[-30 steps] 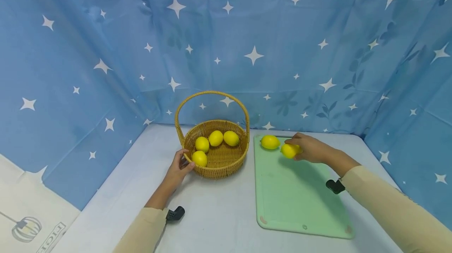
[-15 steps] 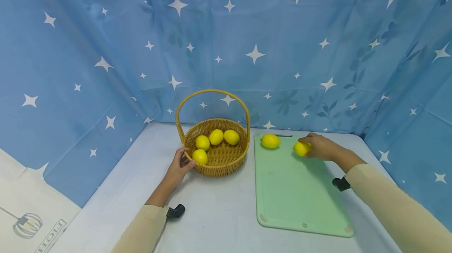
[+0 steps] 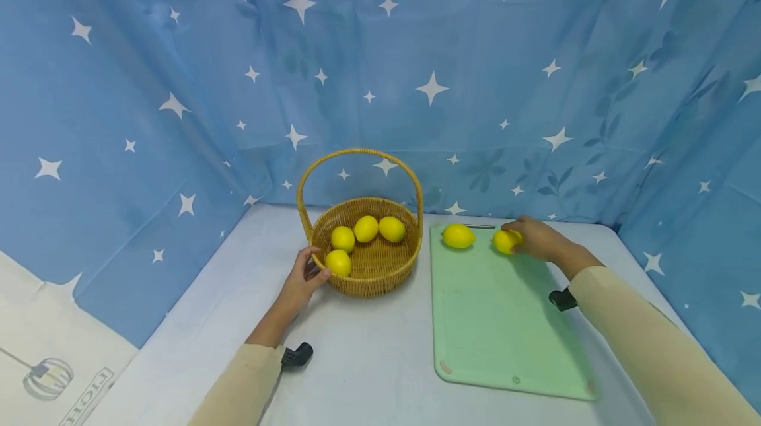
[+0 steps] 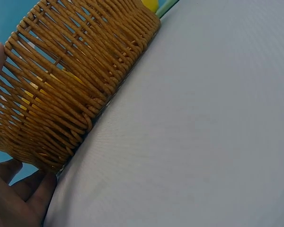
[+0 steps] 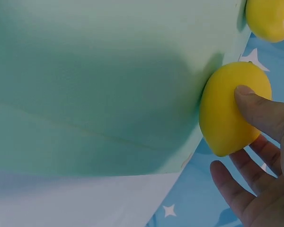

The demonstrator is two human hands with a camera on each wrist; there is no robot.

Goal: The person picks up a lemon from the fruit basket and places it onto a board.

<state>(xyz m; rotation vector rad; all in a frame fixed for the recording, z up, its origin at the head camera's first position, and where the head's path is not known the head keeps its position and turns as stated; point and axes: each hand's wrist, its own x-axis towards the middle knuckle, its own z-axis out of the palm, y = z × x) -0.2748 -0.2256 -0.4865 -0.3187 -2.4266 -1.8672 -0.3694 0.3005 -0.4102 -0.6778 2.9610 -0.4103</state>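
Note:
My left hand [image 3: 302,283] grips the left rim of the wicker basket [image 3: 371,286], thumb at the front, fingers at the side; the left wrist view shows the fingers low against its wall [image 4: 71,80]. Several lemons lie in the basket, one of them [image 3: 338,263] close to my left thumb. With thumb and fingers my right hand [image 3: 538,239] holds a lemon [image 3: 504,242] at the back of the green board [image 3: 505,320]. In the right wrist view the thumb presses on this lemon [image 5: 229,109]. Left of it, another lemon [image 3: 458,236] lies on the board.
The board lies right of the basket on a white-covered table [image 3: 368,360]. The basket's tall handle [image 3: 359,150] arches upward. A blue curtain [image 3: 380,82] with white stars stands behind and along both sides.
My right hand has carried its lemon rightward from beside the other lemon, then slightly back toward the board's far edge. My left hand keeps its grip on the basket.

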